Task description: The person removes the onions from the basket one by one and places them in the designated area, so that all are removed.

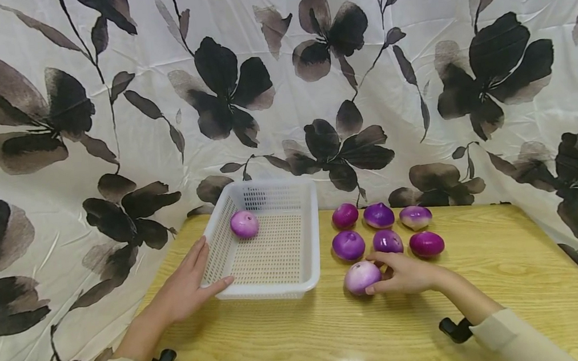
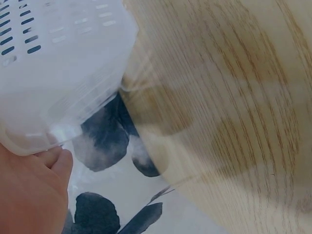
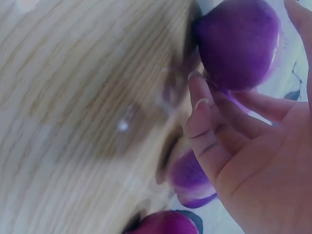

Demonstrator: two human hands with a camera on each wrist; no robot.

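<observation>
A white plastic basket (image 1: 308, 285) stands on the table, with one pale purple onion (image 1: 244, 224) inside against its left side. My left hand (image 1: 185, 287) holds the basket's near left corner, the thumb over the front rim and the fingers along the left side. In the left wrist view the fingers (image 2: 61, 163) meet the rim's underside. To the basket's right, my right hand (image 1: 405, 273) grips a pale purple-and-white onion (image 1: 360, 278) between thumb and fingers. The right wrist view has a purple onion (image 3: 239, 44) right at the fingertips.
Behind the right hand, several onions lie in two rows, among them a dark purple one (image 1: 379, 216), a purple-and-white one (image 1: 415, 217) and a magenta one (image 1: 426, 244). A floral cloth (image 1: 281, 89) hangs behind the wooden table (image 1: 282, 341).
</observation>
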